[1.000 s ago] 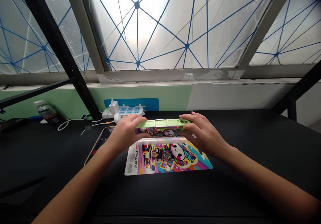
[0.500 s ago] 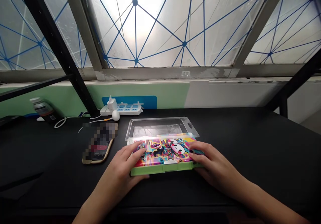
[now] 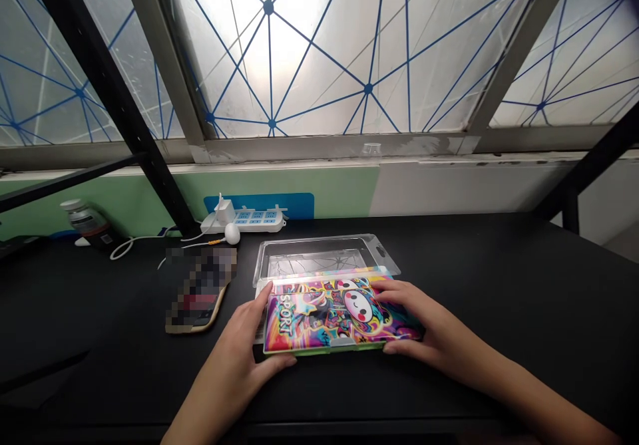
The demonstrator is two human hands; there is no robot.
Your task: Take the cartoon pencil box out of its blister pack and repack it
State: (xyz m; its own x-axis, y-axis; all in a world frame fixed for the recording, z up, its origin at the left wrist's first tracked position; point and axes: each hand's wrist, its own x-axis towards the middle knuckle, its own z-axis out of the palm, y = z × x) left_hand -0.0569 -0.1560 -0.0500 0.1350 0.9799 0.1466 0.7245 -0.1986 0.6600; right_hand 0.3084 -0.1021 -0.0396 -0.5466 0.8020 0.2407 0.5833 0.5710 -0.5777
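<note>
A pencil box [image 3: 342,315] with a bright cartoon-printed lid and a lime green base lies flat, lid up, with the word SPORT on its left end. My left hand [image 3: 239,345] grips its left end, and my right hand [image 3: 419,318] holds its right end. The box rests over a clear plastic blister tray [image 3: 322,257], hiding the tray's front part. Under the box's left edge, a strip of the white packaging card [image 3: 258,315] shows.
A pixelated phone [image 3: 200,291] in a tan case lies left of my hands on the black table [image 3: 499,298]. Behind it are a white power strip [image 3: 249,222], a white earbud [image 3: 231,233] with its cable, and a bottle [image 3: 87,222].
The pencil box went from on edge above the card to lying flat over the tray, then turned slightly. My hands have shifted outward to its ends, and the tray has come into view.
</note>
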